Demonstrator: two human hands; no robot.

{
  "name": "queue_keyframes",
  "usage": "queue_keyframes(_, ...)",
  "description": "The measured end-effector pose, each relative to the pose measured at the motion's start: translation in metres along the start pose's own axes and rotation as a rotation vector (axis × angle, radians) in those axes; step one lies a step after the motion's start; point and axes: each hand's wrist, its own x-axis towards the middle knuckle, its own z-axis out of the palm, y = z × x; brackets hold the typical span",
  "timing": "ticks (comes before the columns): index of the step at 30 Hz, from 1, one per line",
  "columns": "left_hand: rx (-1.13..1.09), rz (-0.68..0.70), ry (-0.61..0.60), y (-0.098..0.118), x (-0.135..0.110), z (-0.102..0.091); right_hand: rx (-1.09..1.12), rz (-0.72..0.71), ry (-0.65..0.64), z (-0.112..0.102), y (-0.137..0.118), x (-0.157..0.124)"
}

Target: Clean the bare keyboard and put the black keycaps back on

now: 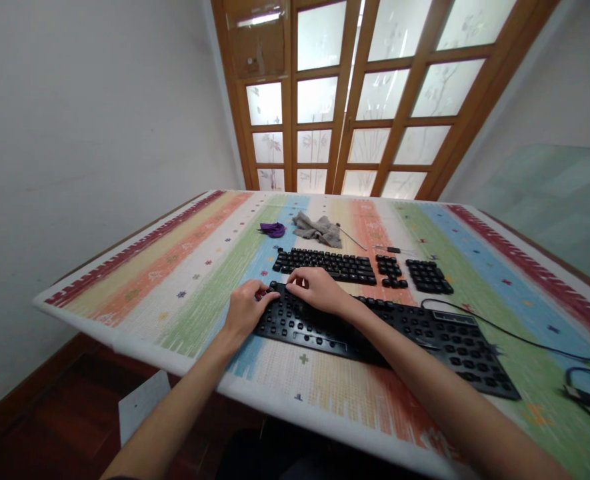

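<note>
A black keyboard base (319,337) lies on the table in front of me, most of its key positions bare. A few keycaps sit along its top row. At its upper left corner my left hand (245,308) is closed on the edge, thumb on top and fingers curled behind. My right hand (319,291) reaches across the keyboard to the same corner. Its thumb and index finger are bent together in a pinch at the top row; whatever is between the fingertips is too small to make out. Just beyond lie loose black keycaps (327,264), laid out in keyboard order.
Separate groups of keycaps (429,276) lie to the right. Farther back are a purple cloth (273,230), a crumpled grey cloth (319,230) and a thin dark-handled tool (393,250). A black cable (519,341) runs right across the striped tablecloth (209,267).
</note>
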Motion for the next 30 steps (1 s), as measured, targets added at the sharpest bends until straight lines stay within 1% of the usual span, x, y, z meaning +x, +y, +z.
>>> queue_keyframes(5, -0.007, -0.004, -0.019, -0.002, -0.001, -0.002, -0.19, 0.046, -0.068, 0.017, -0.014, 0.01)
queue_keyframes(11, -0.073, 0.018, -0.047, -0.005, -0.003, -0.005, -0.318, 0.061, -0.098, 0.023, -0.025, 0.01)
queue_keyframes(16, -0.116, 0.034, -0.063, -0.005, -0.005, -0.009, -0.308, 0.015, -0.041, 0.032, -0.019, 0.008)
queue_keyframes(22, -0.151, -0.003, -0.08, -0.003, -0.004, -0.014, -0.302, -0.053, 0.053, 0.042, -0.012, 0.002)
queue_keyframes(30, -0.184, -0.042, -0.113, -0.001, -0.002, -0.015, -0.27, -0.11, 0.106, 0.046, -0.007, 0.0)
